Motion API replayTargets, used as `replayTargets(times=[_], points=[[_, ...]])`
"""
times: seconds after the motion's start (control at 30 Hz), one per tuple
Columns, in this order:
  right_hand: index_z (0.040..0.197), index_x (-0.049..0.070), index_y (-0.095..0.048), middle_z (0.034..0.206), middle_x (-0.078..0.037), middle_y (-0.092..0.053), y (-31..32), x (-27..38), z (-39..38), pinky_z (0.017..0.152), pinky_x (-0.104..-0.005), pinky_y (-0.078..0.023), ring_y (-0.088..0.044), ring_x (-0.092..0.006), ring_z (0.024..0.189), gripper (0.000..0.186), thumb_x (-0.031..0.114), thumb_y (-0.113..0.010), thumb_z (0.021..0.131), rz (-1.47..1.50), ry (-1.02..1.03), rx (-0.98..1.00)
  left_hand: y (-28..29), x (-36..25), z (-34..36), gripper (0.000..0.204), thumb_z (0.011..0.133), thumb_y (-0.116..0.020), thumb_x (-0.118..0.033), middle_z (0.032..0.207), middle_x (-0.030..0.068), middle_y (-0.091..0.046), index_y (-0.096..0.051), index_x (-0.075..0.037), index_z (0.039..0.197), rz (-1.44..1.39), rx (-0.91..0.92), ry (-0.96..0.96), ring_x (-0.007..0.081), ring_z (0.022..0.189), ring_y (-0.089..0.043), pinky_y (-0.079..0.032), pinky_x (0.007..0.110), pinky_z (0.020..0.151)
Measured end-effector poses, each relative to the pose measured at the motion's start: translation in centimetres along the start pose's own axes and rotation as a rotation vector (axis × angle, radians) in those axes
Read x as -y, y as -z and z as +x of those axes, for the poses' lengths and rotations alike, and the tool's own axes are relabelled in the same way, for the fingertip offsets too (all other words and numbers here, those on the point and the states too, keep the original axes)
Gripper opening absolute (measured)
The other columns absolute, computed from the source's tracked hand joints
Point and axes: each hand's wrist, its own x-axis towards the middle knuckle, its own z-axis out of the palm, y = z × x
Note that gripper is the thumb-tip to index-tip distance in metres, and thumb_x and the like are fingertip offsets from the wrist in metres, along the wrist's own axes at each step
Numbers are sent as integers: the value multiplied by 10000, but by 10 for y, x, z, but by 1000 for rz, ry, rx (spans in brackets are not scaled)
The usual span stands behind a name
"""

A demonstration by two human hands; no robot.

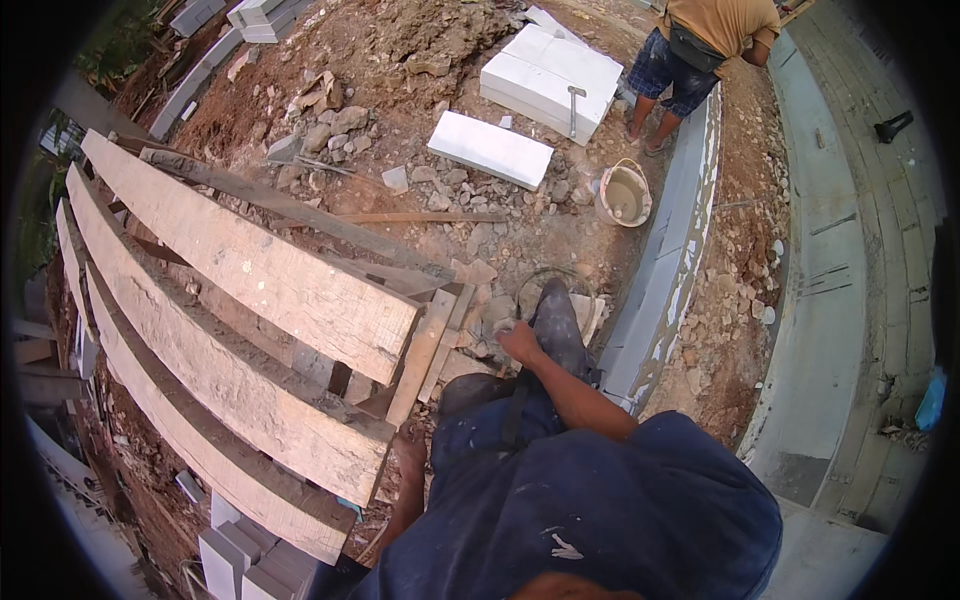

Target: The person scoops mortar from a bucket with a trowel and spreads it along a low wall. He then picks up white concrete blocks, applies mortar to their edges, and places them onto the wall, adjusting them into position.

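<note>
My right hand (519, 342) is over my bent knee, its fingers curled together. A small greyish bit shows at the fingertips, too small to name. Low beside the ends of the wooden planks (250, 290), my left hand (409, 449) reaches up close to a short wooden crosspiece (421, 358). Its fingers are partly hidden there, so I cannot tell whether they grip the wood. The thick planks lie side by side with gaps, raised on a timber frame. Under my knee, a round wire-like loop (520, 295) lies on the ground.
Ahead stands a bucket (606, 205) of grey mix beside a low wall of pale blocks (655, 300). White blocks (490, 150) lie farther off, with a hammer (574, 112) on the stack. Another person (700, 40) stands at the wall. Rubble (345, 125) covers the soil.
</note>
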Motion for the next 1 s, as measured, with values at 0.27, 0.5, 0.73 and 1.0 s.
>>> replayTargets(times=[0.27, 0.5, 0.73, 1.0], points=[[1004, -64, -677, 1003, -285, -676, 3, -62, 133, 832, -461, -518, -659, -424, 942, 509, 389, -650, 773, -433, 123, 457, -85, -36, 0, 364, 844, -675, -184, 1021, 275, -590, -587, 44, 1115, 182, -492, 333, 477, 1017, -539, -453, 531, 860], [982, 58, -729, 864, -125, -723, 146, -65, 356, 653, -393, -548, -695, -285, 745, 283, 292, -687, 829, -19, -114, 432, -191, -60, 32, 389, 891, -609, -234, 1083, 259, -644, -595, -7, 1206, 229, -16, 774, 391, 989, -644, -496, 473, 869], [923, -106, -670, 944, -289, -688, 405, -147, 484, 801, -458, -522, -671, -418, 955, 412, 274, -656, 763, -250, -312, -250, -206, -382, 190, 390, 918, -634, -281, 1152, 200, -679, -639, -16, 1205, -52, 69, 267, 316, 1058, -665, -507, 382, 920], [1028, -101, -649, 1025, -296, -673, 474, -164, 546, 868, -475, -506, -646, -430, 1022, 444, 231, -679, 735, -390, -302, -132, -270, -490, 298, 382, 905, -639, -295, 1169, 209, -656, -645, -32, 1182, 15, 187, 162, 379, 1129, -607, -462, 422, 984]])
